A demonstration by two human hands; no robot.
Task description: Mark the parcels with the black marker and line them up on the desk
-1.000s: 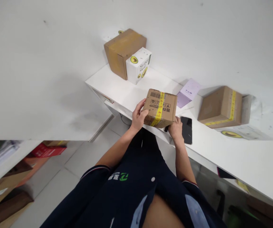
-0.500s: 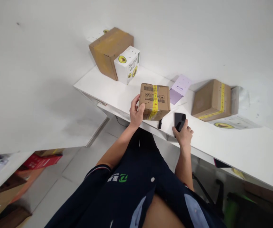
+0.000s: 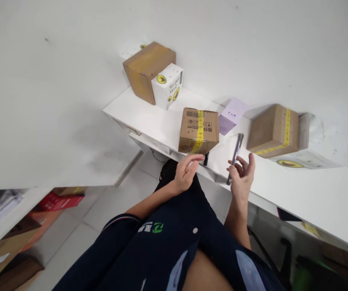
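My right hand (image 3: 241, 178) grips a smartphone (image 3: 235, 158) above the table's front edge, and the phone is tilted up so that it shows edge-on. In front of the brown cardboard box (image 3: 192, 125) with yellow tape is my left hand (image 3: 187, 173), its fingers stretched out and nothing seen in it. That box rests on the white table (image 3: 161, 128) close to the front edge. Beside the box's lower right corner lies a small black object (image 3: 206, 159), partly hidden. A lilac box (image 3: 233, 115) stands just behind, to the right.
At the table's left end a larger brown box (image 3: 143, 76) and a white box with avocado pictures (image 3: 168, 87) stand together. Further right are another taped brown box (image 3: 272, 129) and a white carton (image 3: 304, 158). A shelf with boxes (image 3: 60, 201) is at the lower left.
My left hand has let go of the taped box and moved right and toward me. My right hand has lifted the phone off the table and turned it on edge.
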